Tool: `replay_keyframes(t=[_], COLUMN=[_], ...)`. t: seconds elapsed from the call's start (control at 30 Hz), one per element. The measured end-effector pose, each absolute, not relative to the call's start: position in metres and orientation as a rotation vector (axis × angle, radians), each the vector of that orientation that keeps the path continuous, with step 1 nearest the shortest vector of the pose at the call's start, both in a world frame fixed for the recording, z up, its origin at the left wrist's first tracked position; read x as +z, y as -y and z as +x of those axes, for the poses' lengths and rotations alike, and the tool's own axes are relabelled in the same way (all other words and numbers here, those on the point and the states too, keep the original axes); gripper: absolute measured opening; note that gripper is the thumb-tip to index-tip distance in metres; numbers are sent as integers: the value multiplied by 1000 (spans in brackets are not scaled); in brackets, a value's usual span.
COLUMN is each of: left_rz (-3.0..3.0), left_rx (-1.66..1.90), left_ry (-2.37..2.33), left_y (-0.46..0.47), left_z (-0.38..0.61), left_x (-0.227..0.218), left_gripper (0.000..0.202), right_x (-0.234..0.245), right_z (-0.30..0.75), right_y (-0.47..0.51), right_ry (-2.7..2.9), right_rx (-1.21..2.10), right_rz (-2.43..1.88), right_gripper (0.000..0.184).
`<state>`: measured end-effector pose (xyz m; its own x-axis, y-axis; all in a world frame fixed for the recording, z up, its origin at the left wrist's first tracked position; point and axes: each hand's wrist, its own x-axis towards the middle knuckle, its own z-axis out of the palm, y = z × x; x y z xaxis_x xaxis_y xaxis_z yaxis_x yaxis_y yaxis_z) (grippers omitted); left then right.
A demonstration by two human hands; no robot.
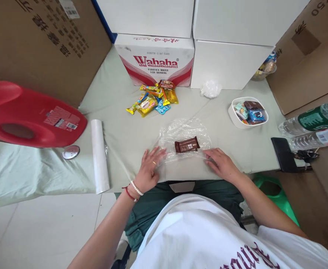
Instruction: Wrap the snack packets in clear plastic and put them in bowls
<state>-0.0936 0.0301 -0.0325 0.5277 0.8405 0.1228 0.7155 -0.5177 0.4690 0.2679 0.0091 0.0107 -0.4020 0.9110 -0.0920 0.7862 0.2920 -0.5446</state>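
Observation:
A brown-wrapped snack bar (pixel 186 145), perhaps with another partly under it, lies on a sheet of clear plastic film (pixel 171 134) near the table's front edge. At the film's left edge rests my left hand (pixel 150 167), palm down with its fingers stretched out and slightly blurred. My right hand (pixel 222 163) touches the lower right edge of the film, thumb and forefinger apart. Neither hand touches the bar. Farther back sits a pile of yellow, blue and red wrapped snacks (pixel 148 104). To the right stands a white tub (pixel 238 121) holding several wrapped snacks.
A roll of film (pixel 99 157) and a red jug (pixel 32 119) lie on the left, near a round lid (pixel 71 152). A Wahaha carton (pixel 157 61) and white boxes line the back. Crumpled film (pixel 210 89), bottles (pixel 318 118) and a black phone-like object (pixel 284 155) are on the right.

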Motion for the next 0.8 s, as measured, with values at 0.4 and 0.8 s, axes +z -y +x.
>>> replay_keyframes(t=[0.4,0.8], left_rz=[1801,2428], left_rx=[827,1025], left_ry=[-2101,-1573], left_y=[-91,-18], left_z=[-87,-29], left_x=[-41,-5], left_gripper=[26,35], right_x=[26,28], right_z=[274,176], right_y=[-127,-222], right_ry=[2277,2565], right_rx=[716,638], right_rz=[-1914,-1617], right_gripper=[29,67])
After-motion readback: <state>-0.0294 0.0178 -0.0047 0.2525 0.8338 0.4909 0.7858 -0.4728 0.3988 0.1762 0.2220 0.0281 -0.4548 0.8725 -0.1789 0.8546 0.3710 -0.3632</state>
